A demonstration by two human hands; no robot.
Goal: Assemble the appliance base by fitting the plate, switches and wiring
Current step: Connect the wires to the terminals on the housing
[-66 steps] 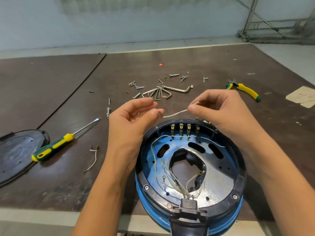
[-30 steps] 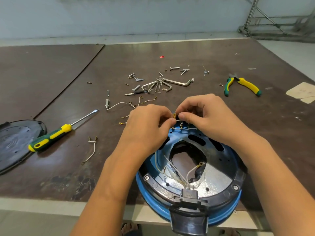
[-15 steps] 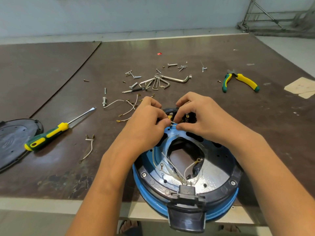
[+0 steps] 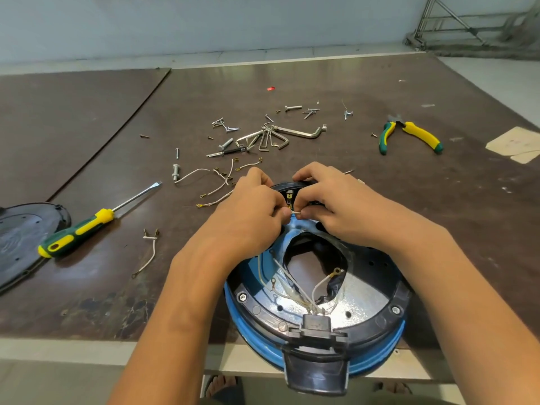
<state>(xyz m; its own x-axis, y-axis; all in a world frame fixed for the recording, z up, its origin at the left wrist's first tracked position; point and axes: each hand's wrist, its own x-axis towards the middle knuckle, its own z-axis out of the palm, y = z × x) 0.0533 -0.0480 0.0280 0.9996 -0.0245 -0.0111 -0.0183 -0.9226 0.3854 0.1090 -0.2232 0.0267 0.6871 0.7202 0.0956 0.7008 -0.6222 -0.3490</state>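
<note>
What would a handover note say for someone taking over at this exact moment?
Left hand and right hand: both pinch a short white wire over the terminals at the far rim of the base.
Done: two rim screws in; several wires run inside the base.
Left: seat this wire; ring ends inside hang loose; spare wires lie on the table; cover is off, at far left beside the screwdriver.

No words or numbers can be read anywhere. The round black plastic cover [image 4: 20,229] at nine o'clock and the tan paper piece [image 4: 515,143] at two o'clock show only blurry marks.
</note>
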